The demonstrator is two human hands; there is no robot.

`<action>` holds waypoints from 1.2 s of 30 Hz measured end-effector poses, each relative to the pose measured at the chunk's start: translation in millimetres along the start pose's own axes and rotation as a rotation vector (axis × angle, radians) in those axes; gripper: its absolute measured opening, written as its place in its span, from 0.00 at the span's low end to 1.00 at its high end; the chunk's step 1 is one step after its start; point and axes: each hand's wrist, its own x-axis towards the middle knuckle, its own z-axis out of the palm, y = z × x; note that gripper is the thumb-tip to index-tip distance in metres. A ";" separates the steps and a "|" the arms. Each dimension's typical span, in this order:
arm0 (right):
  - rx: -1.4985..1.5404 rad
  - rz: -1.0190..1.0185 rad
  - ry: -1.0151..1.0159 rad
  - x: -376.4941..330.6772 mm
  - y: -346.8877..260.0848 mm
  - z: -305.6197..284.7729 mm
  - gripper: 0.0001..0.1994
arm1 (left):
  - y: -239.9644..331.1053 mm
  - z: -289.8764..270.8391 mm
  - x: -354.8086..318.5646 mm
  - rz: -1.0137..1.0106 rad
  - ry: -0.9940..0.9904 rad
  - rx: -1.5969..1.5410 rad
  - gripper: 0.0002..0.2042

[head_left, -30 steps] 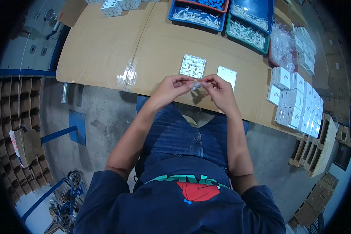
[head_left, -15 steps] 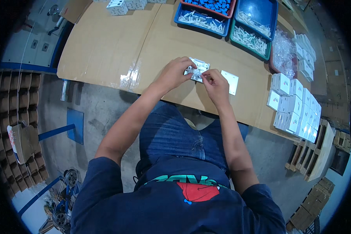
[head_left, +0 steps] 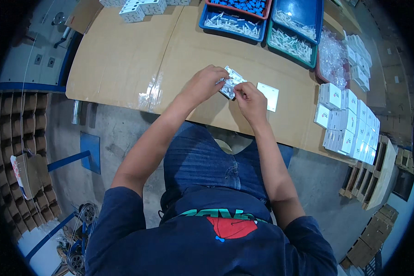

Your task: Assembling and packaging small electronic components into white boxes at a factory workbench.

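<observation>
Between my hands, near the table's front edge, lies a small white box-like unit point(head_left: 234, 75) with fine detail on its upper face. It sits at a slant, and fingers cover part of it. My left hand point(head_left: 205, 84) grips its left side, fingers curled over the edge. On the near right side, my right hand point(head_left: 254, 102) is closed in a pinch at the unit; whatever is between its fingertips is too small to make out. Just right of that hand, a flat white plate point(head_left: 267, 96) rests on the cardboard-covered table point(head_left: 119, 60).
Blue and green trays point(head_left: 292, 46) of small white parts stand at the back, beside a red-rimmed tray of blue pieces point(head_left: 244, 5). Clear plastic bags point(head_left: 332, 60) fill a bin at right. Stacked white boxes point(head_left: 349, 119) line the right edge; more white boxes point(head_left: 142, 8) stand far left.
The white unit has turned to a steeper slant between my hands. My right hand has shifted slightly down and left, still pinched. The whole view has moved a little.
</observation>
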 end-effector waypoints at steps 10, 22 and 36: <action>-0.089 0.022 -0.024 -2.3 -5.6 4.6 0.04 | 2.4 -1.1 0.5 -0.050 0.020 0.005 0.08; -0.053 0.005 -0.058 -10.3 -4.2 -0.7 0.05 | 24.2 3.6 -24.3 -0.208 0.106 0.005 0.06; 0.019 -0.027 -0.084 -13.8 3.4 -0.4 0.05 | 36.0 20.8 -33.2 -0.332 0.229 0.016 0.08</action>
